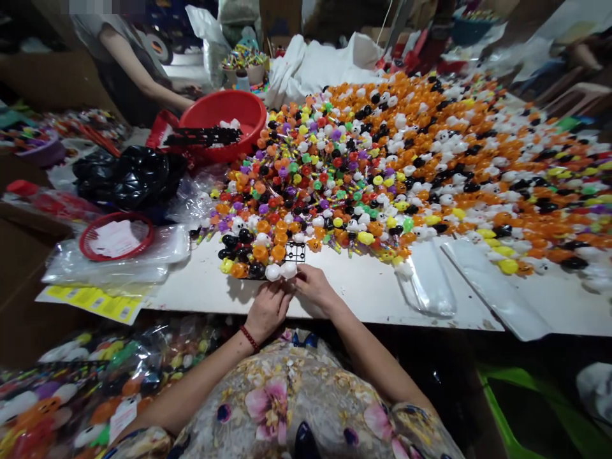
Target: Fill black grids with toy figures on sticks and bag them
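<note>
Blk grid (295, 253), long axis sideways; L hand (268, 311), R hand (315, 287) at wht pcs (289, 270), grips unclear

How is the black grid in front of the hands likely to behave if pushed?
The black grid is probably light for its size: its bare part is a thin, open lattice. Weight may sit toward its left, where rounded pieces cluster. Those pieces could roll if knocked loose, given their curved, smooth-looking sides.
</note>
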The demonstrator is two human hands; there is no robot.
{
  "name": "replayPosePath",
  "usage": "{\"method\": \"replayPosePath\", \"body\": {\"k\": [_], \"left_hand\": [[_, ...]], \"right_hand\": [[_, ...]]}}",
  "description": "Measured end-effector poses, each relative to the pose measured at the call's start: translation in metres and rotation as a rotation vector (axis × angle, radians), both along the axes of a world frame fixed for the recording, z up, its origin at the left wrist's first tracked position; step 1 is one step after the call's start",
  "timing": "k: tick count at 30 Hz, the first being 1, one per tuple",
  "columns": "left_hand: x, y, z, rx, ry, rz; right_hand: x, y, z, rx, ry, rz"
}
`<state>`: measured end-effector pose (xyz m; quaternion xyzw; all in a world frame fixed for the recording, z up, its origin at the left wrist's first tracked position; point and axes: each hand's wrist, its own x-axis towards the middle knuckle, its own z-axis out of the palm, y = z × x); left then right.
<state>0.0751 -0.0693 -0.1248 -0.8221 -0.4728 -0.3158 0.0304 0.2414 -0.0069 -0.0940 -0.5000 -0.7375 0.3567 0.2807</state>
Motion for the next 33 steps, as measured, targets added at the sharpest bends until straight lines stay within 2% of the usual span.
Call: {"method": "replayPosePath", "body": {"k": [3,6,8,11,15,18,20,22,26,28,30,33], "left_hand": [[-0.001,-0.001,-0.004,0.049,0.009,0.023],[-0.004,-0.003,-0.008,0.075,0.021,0.043],[-0.005,-0.003,-0.01,0.075,0.022,0.058],[-0.005,-0.005,-0.01,0.085,-0.001,0.077],[-0.004,-0.005,-0.011,0.091,-0.057,0.087],[-0.004,-0.006,-0.015,0.061,-0.057,0.094],[-0.004,-0.005,-0.018,0.009,-0.033,0.118],[-0.005,-0.004,-0.019,-0.042,-0.008,0.145],[-0.004,-0.001,-0.019,-0.123,-0.006,0.179],[-0.004,0.001,-0.018,-0.163,-0.019,0.191],[-0.003,0.002,-0.018,-0.178,-0.027,0.198],[-0.002,0.002,-0.018,-0.157,-0.02,0.212]], "right_hand": [[0.025,0.018,0.001,0.118,-0.067,-0.231],[0.047,0.04,0.001,0.205,-0.302,-0.4],[0.055,0.05,-0.001,0.232,-0.432,-0.431],[0.058,0.05,-0.008,0.3,-0.503,-0.446],[0.054,0.028,-0.014,0.395,-0.475,-0.462],[0.049,0.006,-0.01,0.434,-0.415,-0.428],[0.043,-0.006,-0.003,0.399,-0.348,-0.373],[0.036,-0.015,0.004,0.304,-0.223,-0.326],[0.016,-0.019,0.006,-0.054,0.149,-0.267],[0.005,-0.016,0.003,-0.169,0.287,-0.231],[-0.004,-0.012,-0.001,-0.186,0.349,-0.21],[-0.012,-0.003,-0.003,-0.142,0.321,-0.204]]}}
